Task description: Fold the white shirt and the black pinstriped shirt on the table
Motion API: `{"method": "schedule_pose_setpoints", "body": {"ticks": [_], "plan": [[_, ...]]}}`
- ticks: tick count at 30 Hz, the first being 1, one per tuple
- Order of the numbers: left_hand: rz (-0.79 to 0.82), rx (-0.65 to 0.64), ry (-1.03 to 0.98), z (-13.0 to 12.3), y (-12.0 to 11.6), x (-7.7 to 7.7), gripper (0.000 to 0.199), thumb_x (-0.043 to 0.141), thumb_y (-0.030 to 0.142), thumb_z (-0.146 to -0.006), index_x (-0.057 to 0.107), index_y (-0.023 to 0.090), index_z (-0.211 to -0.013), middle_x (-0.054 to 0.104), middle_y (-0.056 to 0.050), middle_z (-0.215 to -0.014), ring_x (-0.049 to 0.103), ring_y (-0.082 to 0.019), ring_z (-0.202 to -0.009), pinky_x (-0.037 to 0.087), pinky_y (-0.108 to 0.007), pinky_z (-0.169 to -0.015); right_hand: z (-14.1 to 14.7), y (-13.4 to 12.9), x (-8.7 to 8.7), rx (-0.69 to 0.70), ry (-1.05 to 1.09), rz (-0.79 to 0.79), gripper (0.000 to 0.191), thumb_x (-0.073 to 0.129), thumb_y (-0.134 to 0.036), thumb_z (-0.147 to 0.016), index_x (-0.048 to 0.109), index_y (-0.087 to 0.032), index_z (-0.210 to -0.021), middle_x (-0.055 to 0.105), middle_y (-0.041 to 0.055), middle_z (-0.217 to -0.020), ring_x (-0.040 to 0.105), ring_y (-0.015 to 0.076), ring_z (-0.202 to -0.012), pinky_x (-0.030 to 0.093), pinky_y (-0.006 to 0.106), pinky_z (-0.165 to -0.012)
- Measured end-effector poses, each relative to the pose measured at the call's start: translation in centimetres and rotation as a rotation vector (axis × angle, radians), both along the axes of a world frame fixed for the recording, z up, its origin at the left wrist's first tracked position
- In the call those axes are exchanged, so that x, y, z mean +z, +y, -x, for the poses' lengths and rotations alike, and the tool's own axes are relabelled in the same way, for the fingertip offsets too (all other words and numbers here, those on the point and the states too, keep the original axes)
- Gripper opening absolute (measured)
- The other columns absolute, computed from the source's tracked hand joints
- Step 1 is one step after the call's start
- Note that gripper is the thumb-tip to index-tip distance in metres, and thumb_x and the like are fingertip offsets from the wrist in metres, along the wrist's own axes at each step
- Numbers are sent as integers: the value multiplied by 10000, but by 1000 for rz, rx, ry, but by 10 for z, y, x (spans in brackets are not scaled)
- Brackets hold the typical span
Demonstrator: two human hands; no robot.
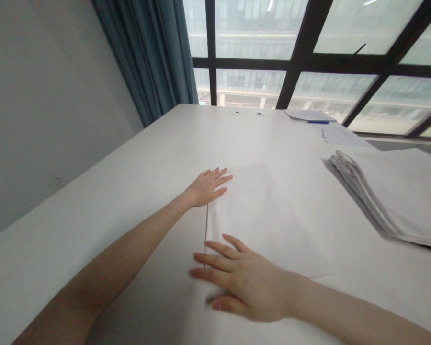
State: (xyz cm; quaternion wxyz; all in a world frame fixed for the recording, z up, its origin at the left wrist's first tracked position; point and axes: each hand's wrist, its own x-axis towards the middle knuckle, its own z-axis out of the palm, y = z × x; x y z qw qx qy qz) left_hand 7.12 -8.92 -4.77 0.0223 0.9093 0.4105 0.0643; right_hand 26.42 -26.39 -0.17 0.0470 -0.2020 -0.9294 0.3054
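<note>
A thin white sheet of paper (266,215) lies flat on the white table, hard to tell apart from the tabletop. Its left edge shows as a dark line, perhaps a fold; I cannot tell which. My left hand (208,187) rests at the sheet's far left corner, palm down with fingers spread over it. Nearer to me, my right hand (240,278) is spread across the near left part of the sheet, its fingertips reaching past the dark edge. Neither hand grips anything.
A thick stack of white paper (405,191) lies at the right. Farther back are loose sheets (345,135) and a blue pen (318,122). The white table (158,163) runs toward windows and a blue curtain (154,52). A grey wall (57,96) stands at the left.
</note>
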Motion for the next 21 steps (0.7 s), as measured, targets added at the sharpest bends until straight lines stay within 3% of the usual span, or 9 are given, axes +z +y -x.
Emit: {"method": "schedule_pose_setpoints", "body": {"ticks": [3, 5, 10, 13, 16, 21], "plan": [[1, 104, -28, 0, 1, 0, 479, 333, 362, -1007, 382, 258, -1472, 304, -68, -1576, 265, -236, -1454, 211, -459, -1162, -14, 13, 10, -1, 30, 23, 490, 343, -386, -1023, 355, -242, -1491, 346, 37, -1563, 276, 160, -1443, 180, 384, -1198], [2, 151, -52, -1, 1, -1, 475, 333, 332, -1004, 389, 244, -1467, 331, -73, -1564, 274, -230, -1450, 225, -472, -1158, -32, 26, 10, -114, 1, -73, 460, 368, -323, -1015, 397, -248, -1468, 363, 44, -1555, 305, 173, -1432, 238, 404, -1179], [-3, 203, -51, -1, 2, -3, 491, 348, 345, -994, 382, 238, -1472, 330, -84, -1563, 265, -253, -1453, 232, -504, -1152, -99, 64, -16, -539, -135, -359, 469, 427, -391, -977, 460, -280, -1432, 408, 84, -1525, 300, 297, -1431, 252, 614, -1123], [-4, 209, -18, -1, 2, -4, 505, 335, 353, -997, 349, 244, -1490, 308, -90, -1572, 252, -271, -1457, 236, -528, -1143, -127, 75, -34, -649, -52, -331, 485, 374, -443, -989, 453, -271, -1436, 394, 89, -1533, 300, 281, -1433, 284, 585, -1126], [-14, 228, -5, -1, 2, -5, 510, 331, 378, -998, 337, 262, -1494, 302, -91, -1575, 252, -283, -1456, 240, -535, -1138, -134, 75, -44, -705, 74, -300, 471, 367, -430, -990, 486, -256, -1411, 397, 88, -1532, 307, 261, -1432, 295, 518, -1148], [-39, 297, -77, 1, 3, -9, 510, 358, 422, -983, 388, 256, -1463, 335, -104, -1558, 312, -297, -1430, 246, -534, -1139, -131, 71, -46, -891, 159, -239, 449, 407, -415, -971, 493, -268, -1386, 395, 93, -1528, 409, 265, -1374, 326, 499, -1134]]}}
